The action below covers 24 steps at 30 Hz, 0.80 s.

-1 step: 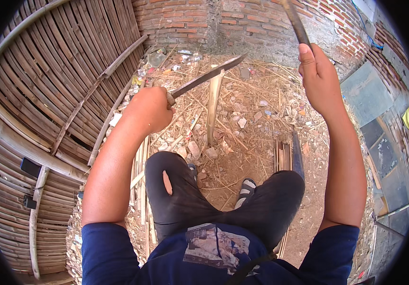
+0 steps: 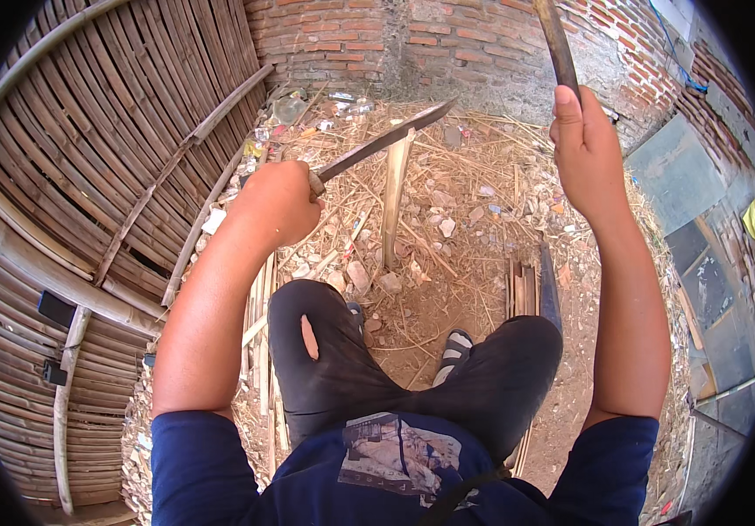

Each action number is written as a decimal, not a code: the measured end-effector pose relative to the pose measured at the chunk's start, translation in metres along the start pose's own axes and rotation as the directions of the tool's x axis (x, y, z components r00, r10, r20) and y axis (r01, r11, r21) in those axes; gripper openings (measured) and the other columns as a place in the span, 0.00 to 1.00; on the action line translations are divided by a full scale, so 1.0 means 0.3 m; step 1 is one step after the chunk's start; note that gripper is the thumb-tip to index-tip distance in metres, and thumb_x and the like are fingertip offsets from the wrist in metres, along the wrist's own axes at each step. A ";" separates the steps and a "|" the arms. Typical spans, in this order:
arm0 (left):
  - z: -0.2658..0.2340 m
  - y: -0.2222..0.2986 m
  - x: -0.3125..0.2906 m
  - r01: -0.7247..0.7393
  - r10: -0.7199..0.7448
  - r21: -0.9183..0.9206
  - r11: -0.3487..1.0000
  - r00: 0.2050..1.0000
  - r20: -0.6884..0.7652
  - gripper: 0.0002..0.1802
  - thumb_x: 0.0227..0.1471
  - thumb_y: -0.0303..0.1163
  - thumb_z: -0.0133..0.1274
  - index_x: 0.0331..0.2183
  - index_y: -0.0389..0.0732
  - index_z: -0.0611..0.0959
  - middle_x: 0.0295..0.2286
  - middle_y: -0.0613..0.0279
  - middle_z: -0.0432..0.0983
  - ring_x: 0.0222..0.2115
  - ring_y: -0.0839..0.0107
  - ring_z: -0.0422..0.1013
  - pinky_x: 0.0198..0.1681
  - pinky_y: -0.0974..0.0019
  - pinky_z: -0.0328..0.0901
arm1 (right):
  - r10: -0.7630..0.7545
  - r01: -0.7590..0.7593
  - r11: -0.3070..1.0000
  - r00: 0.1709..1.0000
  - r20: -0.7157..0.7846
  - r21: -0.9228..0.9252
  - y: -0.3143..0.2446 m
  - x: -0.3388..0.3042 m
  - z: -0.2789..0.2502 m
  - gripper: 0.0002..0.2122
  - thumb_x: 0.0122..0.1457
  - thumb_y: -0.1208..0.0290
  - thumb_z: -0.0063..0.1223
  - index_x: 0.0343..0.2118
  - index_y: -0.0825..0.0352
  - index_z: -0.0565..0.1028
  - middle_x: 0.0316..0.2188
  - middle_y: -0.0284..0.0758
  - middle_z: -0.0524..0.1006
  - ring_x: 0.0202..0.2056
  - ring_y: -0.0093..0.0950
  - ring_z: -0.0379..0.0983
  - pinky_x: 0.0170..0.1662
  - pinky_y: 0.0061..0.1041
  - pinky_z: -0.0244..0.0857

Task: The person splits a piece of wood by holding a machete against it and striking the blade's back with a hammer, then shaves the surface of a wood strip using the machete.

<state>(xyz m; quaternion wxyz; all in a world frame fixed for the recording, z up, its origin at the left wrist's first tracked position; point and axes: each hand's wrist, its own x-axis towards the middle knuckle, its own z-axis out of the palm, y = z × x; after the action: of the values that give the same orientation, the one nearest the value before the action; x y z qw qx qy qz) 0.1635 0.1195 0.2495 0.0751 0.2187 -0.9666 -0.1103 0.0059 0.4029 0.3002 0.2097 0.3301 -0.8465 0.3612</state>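
Note:
My left hand [image 2: 279,203] is closed round the handle of a machete [image 2: 386,138], whose blade points up and to the right. That blade lies across the top of an upright split bamboo piece [image 2: 393,197], which stands on the ground in front of my knees. At the upper right, my right hand [image 2: 586,149] grips a dark wooden stick [image 2: 556,39], raised well apart from the blade; its far end leaves the picture.
To the left stands a bamboo slat wall [image 2: 132,123], and a brick wall [image 2: 474,53] closes the back. Stones, straw and litter cover the ground. Bamboo strips [image 2: 522,285] and a dark flat blade-like piece [image 2: 549,285] lie beside my right knee. Grey panels [image 2: 680,175] lean at the right.
My right hand has come slightly lower, and the stick in it stands a little more upright. My left hand, the machete and the bamboo piece have hardly moved.

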 end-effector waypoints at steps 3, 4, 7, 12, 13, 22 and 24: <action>-0.013 0.023 -0.007 0.000 -0.001 0.037 0.999 0.999 0.032 0.13 0.50 0.35 0.65 0.35 0.36 0.86 0.33 0.44 0.83 0.39 0.48 0.79 0.45 0.53 0.72 | -0.012 0.065 0.973 0.973 0.230 -0.221 0.055 -0.061 0.099 0.25 0.72 0.49 0.40 0.38 0.73 0.73 0.23 0.46 0.75 0.25 0.42 0.73 0.34 0.42 0.67; -0.021 0.033 -0.009 -0.002 -0.001 0.063 0.998 0.998 0.056 0.13 0.50 0.34 0.65 0.35 0.35 0.86 0.33 0.45 0.83 0.39 0.48 0.79 0.45 0.53 0.72 | -0.009 0.134 0.934 0.936 0.351 -0.331 0.073 -0.071 0.117 0.25 0.72 0.49 0.40 0.38 0.73 0.73 0.22 0.45 0.75 0.25 0.41 0.73 0.34 0.42 0.67; 0.003 0.013 -0.028 0.010 -0.011 0.049 0.999 1.000 0.017 0.13 0.50 0.34 0.65 0.35 0.35 0.86 0.33 0.45 0.83 0.39 0.49 0.79 0.46 0.53 0.72 | 0.028 0.103 0.955 0.904 0.428 -0.279 0.062 0.000 0.045 0.25 0.72 0.49 0.40 0.38 0.73 0.74 0.21 0.44 0.74 0.25 0.40 0.73 0.34 0.42 0.67; 0.009 -0.016 -0.007 0.043 -0.044 0.024 0.999 0.999 0.030 0.13 0.50 0.33 0.65 0.36 0.34 0.86 0.33 0.44 0.83 0.40 0.50 0.79 0.46 0.54 0.71 | 0.061 -0.056 0.996 0.995 -0.084 0.064 0.072 -0.048 0.086 0.22 0.71 0.52 0.45 0.33 0.71 0.71 0.22 0.46 0.74 0.24 0.42 0.73 0.32 0.43 0.67; 0.006 -0.019 -0.003 0.038 -0.039 0.028 0.999 0.999 0.031 0.13 0.50 0.33 0.65 0.36 0.34 0.86 0.33 0.44 0.83 0.40 0.50 0.79 0.46 0.54 0.71 | 0.034 -0.033 0.998 0.999 0.031 -0.049 0.095 -0.076 0.117 0.22 0.71 0.52 0.45 0.33 0.71 0.71 0.22 0.47 0.74 0.24 0.43 0.74 0.33 0.44 0.67; -0.022 -0.029 -0.001 0.051 -0.053 0.061 0.997 0.998 0.042 0.15 0.50 0.33 0.65 0.36 0.32 0.86 0.33 0.43 0.83 0.40 0.50 0.79 0.45 0.54 0.71 | 0.050 -0.051 0.997 0.998 0.026 0.053 0.060 -0.055 0.112 0.23 0.71 0.51 0.45 0.35 0.72 0.72 0.21 0.47 0.74 0.25 0.46 0.73 0.32 0.43 0.65; -0.024 -0.011 0.005 0.057 -0.061 0.066 0.996 0.996 0.061 0.13 0.50 0.33 0.61 0.38 0.37 0.88 0.35 0.45 0.83 0.40 0.50 0.79 0.47 0.54 0.72 | 0.079 -0.079 0.997 0.996 0.046 -0.001 0.084 -0.060 0.146 0.23 0.71 0.51 0.45 0.36 0.72 0.74 0.22 0.46 0.76 0.26 0.45 0.74 0.33 0.43 0.66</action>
<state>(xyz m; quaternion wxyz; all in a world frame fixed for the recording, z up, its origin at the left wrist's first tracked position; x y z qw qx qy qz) 0.1648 0.1147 0.2557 0.0344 0.2458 -0.9647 -0.0882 -0.0045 0.3907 0.2491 0.1757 0.3048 -0.8632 0.3620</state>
